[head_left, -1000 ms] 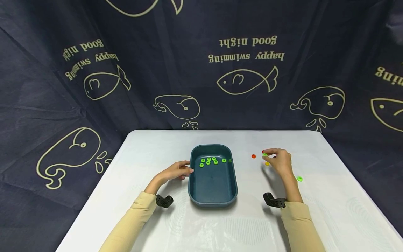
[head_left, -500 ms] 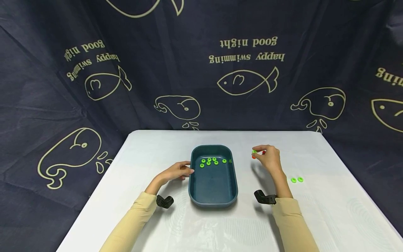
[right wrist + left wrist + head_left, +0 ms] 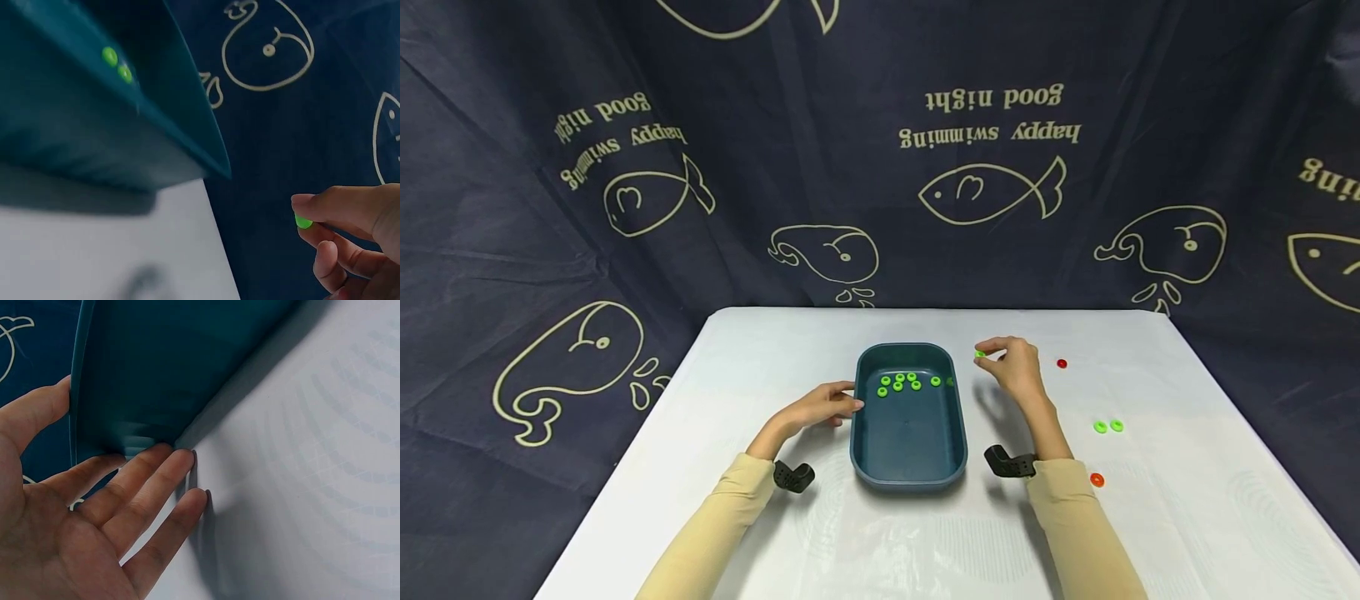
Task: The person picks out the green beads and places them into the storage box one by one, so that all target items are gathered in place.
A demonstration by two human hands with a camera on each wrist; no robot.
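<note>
My right hand [image 3: 1018, 367] pinches a small green ring [image 3: 980, 354] between thumb and fingers, above the table right of the bin. In the right wrist view the green ring [image 3: 304, 222] shows at the fingertips. My left hand [image 3: 816, 408] holds the left wall of a dark teal rectangular bin [image 3: 910, 446]. In the left wrist view, its thumb is at the rim and other fingers rest along the outer wall [image 3: 156, 375]. Several green rings [image 3: 900, 379] lie inside the bin's far end.
Two green rings [image 3: 1108, 427] lie side by side on the white table [image 3: 1187, 517], right of the right forearm. A red ring [image 3: 1062, 363] lies farther back, an orange ring [image 3: 1097, 480] nearer. A dark printed cloth [image 3: 880, 167] hangs behind the table.
My right hand has moved left toward the bin with the green ring. Its arm uncovers a green, an orange and a red ring, and now hides the yellow one. The left hand stays put.
</note>
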